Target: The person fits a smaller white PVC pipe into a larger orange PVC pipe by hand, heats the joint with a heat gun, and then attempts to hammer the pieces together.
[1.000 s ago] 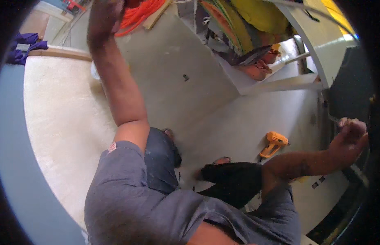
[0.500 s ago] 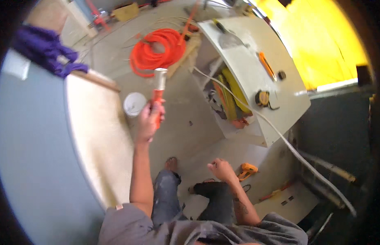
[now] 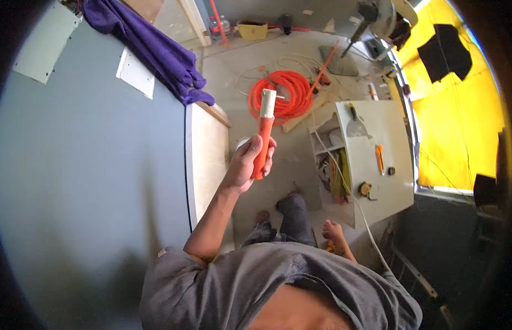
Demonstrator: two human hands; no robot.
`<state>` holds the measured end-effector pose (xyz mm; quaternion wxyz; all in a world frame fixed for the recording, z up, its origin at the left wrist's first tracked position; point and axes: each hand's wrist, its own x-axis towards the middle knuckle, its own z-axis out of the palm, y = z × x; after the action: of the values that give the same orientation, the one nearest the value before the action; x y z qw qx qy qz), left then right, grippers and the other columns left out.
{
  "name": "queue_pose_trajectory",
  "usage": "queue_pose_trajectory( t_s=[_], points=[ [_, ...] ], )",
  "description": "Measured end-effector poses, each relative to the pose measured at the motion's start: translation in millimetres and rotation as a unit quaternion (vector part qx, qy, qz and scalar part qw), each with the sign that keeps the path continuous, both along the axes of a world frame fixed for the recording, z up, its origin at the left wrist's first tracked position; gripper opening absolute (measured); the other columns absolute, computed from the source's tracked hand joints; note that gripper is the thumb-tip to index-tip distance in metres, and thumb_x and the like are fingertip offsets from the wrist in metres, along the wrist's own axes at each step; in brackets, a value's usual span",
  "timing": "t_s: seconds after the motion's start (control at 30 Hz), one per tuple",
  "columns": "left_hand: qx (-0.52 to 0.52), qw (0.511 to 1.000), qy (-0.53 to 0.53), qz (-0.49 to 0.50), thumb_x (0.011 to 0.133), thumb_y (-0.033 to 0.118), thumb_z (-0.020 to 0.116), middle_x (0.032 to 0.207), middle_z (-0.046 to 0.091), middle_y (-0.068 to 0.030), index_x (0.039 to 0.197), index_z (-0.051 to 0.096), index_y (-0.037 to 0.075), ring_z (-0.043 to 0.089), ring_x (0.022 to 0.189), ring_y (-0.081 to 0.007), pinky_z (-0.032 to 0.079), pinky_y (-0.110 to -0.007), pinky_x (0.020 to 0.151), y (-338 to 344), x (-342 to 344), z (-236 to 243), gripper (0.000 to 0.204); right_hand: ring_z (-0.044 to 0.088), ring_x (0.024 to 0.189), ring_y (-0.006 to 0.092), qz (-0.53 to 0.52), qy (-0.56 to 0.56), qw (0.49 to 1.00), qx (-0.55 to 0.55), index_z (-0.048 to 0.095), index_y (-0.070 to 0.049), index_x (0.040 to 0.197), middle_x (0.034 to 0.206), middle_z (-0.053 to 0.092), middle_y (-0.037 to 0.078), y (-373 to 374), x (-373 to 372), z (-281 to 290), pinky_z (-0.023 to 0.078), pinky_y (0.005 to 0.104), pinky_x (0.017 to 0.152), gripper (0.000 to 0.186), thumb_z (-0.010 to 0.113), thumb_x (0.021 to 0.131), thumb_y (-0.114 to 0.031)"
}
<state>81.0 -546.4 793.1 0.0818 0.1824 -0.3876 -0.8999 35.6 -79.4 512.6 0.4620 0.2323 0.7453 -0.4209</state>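
My left hand (image 3: 245,165) is raised in front of me, fingers wrapped around a short orange tube (image 3: 263,144) with a white cylindrical end (image 3: 268,103) pointing up and away. Behind the white end, on the floor, lies a coil of orange tubing (image 3: 296,88). Low on the right, my right hand (image 3: 332,229) hangs beside my leg with its fingers curled and nothing visible in them. It is nearest to the white cabinet (image 3: 385,212), and part of an orange tool (image 3: 330,247) shows by its wrist.
The cabinet top bears a wide scraper (image 3: 356,127), an orange utility knife (image 3: 380,159) and a tape measure (image 3: 365,190). A pale cable (image 3: 352,193) crosses it. Left stands a grey-blue panel (image 3: 118,165) with purple cloth (image 3: 151,47) over it. A fan (image 3: 382,16) stands at the far right.
The view has swung up and to the left, showing more of the panel and back wall. My left hand still grips the orange tube, now closer to me. My right hand has lowered toward my side.
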Motion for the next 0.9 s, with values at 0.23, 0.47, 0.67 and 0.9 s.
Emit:
queue_pose_trajectory(
  t_s=[0.23,0.47,0.67,0.9],
  points=[
    [0.034,0.999,0.027,0.015,0.101,0.05,0.039,0.07,0.045,-0.0004,0.116,0.05,0.0,0.041,0.049,-0.0085,0.037,-0.024,0.048,-109.6,-95.8,-2.8,0.053,0.054,0.054,0.0187,-0.064,-0.132,0.981,-0.125,0.057,-0.004,0.086,0.067,0.053,0.005,-8.8,-121.9,-42.6,0.043,0.0329,0.047,0.02,0.059,0.091,-0.023],
    [-0.006,0.978,-0.03,0.208,0.1,0.036,0.051,0.078,0.051,-0.0028,0.114,0.051,0.008,0.048,0.055,-0.0104,0.039,-0.025,0.051,-198.6,-184.6,10.3,0.032,0.058,0.061,0.0185,0.079,-0.013,0.989,-0.126,0.058,-0.003,0.099,0.078,0.059,0.008,-173.8,-327.9,1.2,0.046,0.0316,0.051,0.022,0.06,0.091,-0.024],
    [-0.114,0.927,-0.004,0.358,0.101,0.035,0.05,0.078,0.054,-0.0011,0.117,0.053,0.005,0.051,0.067,-0.0099,0.042,-0.025,0.063,-314.6,-244.4,10.9,0.034,0.06,0.064,0.0176,0.166,0.071,0.959,-0.218,0.059,-0.002,0.109,0.085,0.063,0.009,-355.1,-495.9,43.6,0.048,0.0293,0.052,0.029,0.058,0.093,-0.026],
    [-0.12,0.861,-0.196,0.453,0.096,0.038,0.059,0.065,0.047,0.0039,0.097,0.052,0.01,0.045,0.051,-0.0059,0.038,-0.023,0.045,-505.4,-310.1,-60.9,0.029,0.057,0.063,0.0191,0.337,0.163,0.915,-0.152,0.059,-0.008,0.095,0.075,0.059,0.005,-513.5,-634.9,-0.6,0.046,0.032,0.055,0.023,0.059,0.089,-0.029]
  ],
)
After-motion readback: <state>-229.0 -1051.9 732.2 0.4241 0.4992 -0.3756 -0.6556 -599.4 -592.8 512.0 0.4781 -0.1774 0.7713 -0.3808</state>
